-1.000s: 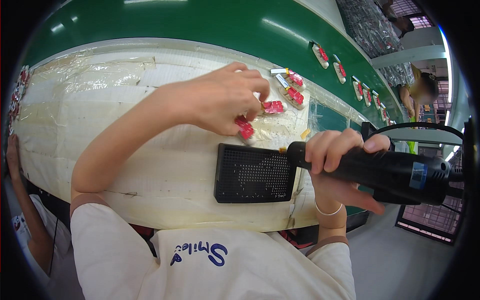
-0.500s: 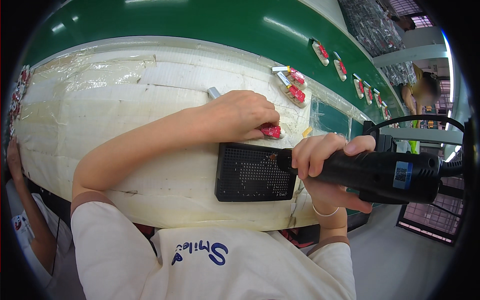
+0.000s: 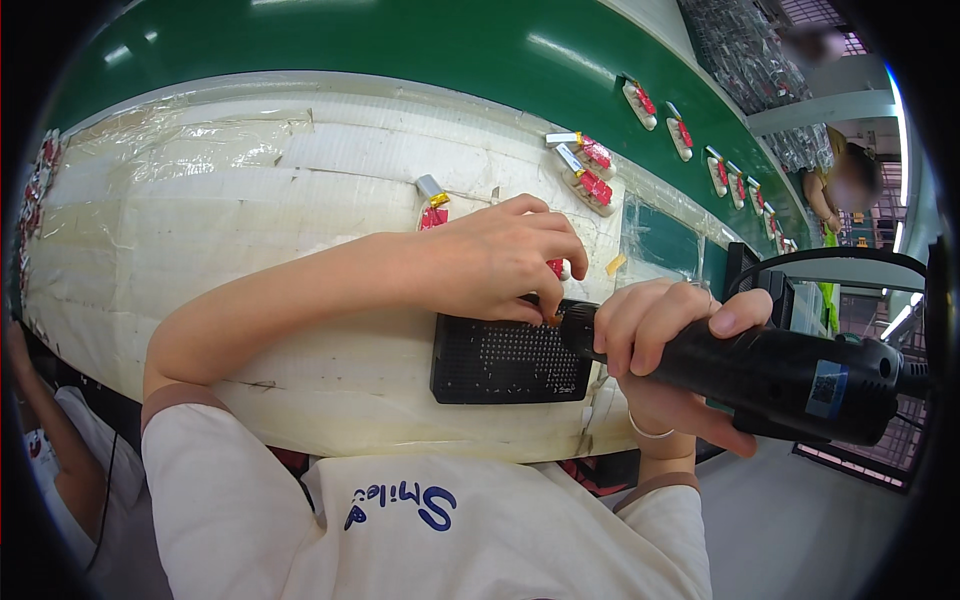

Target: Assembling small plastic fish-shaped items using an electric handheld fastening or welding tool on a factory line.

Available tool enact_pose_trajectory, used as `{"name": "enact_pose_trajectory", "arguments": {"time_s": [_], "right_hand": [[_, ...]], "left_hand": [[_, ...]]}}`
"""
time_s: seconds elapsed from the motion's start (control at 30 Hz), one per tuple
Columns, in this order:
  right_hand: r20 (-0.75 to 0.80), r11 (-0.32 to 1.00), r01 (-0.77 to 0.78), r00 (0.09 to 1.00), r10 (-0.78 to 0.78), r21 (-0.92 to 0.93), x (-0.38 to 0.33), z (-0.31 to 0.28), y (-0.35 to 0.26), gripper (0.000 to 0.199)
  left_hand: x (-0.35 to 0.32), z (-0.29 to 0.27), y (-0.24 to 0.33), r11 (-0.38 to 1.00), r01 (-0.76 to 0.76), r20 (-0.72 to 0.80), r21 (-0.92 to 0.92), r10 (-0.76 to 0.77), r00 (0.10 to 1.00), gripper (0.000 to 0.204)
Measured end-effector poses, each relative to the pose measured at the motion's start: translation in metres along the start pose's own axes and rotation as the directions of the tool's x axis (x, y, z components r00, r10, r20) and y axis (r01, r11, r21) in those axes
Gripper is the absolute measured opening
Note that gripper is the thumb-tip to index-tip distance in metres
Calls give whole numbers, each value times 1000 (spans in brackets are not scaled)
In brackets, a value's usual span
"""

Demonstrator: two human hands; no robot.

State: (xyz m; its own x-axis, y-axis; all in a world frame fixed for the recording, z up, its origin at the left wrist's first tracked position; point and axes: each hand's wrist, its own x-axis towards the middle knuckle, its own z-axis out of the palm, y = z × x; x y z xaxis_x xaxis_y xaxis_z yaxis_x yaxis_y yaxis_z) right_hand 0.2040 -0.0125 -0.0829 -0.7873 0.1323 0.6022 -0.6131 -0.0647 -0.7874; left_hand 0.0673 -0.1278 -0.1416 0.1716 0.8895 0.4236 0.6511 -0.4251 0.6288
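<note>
My right hand [image 3: 665, 345] grips a black power screwdriver [image 3: 780, 375], its tip at the top right corner of a black perforated tray [image 3: 500, 365] on the taped white bench [image 3: 200, 230]. My left hand [image 3: 500, 262] reaches across and pinches a small red and white part [image 3: 556, 268] at the tray's upper edge, right beside the tool tip. Another small part with a silver cell and red piece [image 3: 432, 203] lies just behind my left hand.
Several similar red and silver parts [image 3: 590, 170] lie on the bench's far right, and more ride on the green conveyor belt [image 3: 450, 40]. Another person [image 3: 845, 190] is at the far right. A black cable [image 3: 830, 258] arcs over the tool. Someone's arm [image 3: 40, 420] shows at lower left.
My left hand drew back toward the tray, bringing a red part with it. My right hand moved the screwdriver left until its tip met the tray's corner.
</note>
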Motion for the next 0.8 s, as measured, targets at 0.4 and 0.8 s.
{"name": "enact_pose_trajectory", "arguments": {"time_s": [0.4,0.8], "right_hand": [[14,999,42,999,-42,-13,25,-3,6,80],[33,992,-82,996,79,92,25,-7,22,71]], "left_hand": [[-3,-37,-17,995,92,77,-45,-88,993,16],[-10,-24,-29,984,110,73,143,-122,990,12]]}}
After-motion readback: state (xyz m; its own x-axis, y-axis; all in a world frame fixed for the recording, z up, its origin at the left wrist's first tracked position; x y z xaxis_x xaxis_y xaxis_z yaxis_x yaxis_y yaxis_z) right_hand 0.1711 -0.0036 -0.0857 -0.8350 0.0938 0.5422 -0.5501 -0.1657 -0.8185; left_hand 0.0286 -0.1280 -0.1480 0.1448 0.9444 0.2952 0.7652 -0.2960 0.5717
